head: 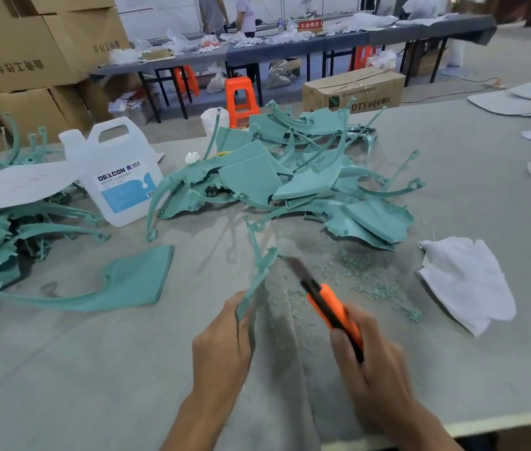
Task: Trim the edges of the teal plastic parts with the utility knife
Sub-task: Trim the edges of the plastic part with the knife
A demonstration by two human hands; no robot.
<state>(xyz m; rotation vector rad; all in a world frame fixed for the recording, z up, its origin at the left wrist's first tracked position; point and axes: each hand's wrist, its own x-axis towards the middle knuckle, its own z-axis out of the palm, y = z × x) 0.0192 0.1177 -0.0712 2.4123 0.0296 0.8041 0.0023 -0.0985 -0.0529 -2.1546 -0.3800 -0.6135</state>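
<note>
My left hand [222, 343] grips the near end of a thin curved teal plastic part [259, 265], which stands edge-on and reaches away from me above the table. My right hand [371, 369] holds an orange and black utility knife [329, 307]; its extended blade points up and left, with the tip close to the part's notched upper edge. The knife is blurred. A large heap of teal parts [306, 177] lies behind, one single teal part [121, 288] lies flat at the left, and more teal parts [4, 236] pile up at the far left.
Teal shavings [371, 281] litter the grey cloth-covered table [95, 369]. A white DEXCON jug [117, 177] stands at the back left and a white rag [466, 284] lies at the right. Cardboard boxes, orange stools, a long bench and two standing people are beyond the table.
</note>
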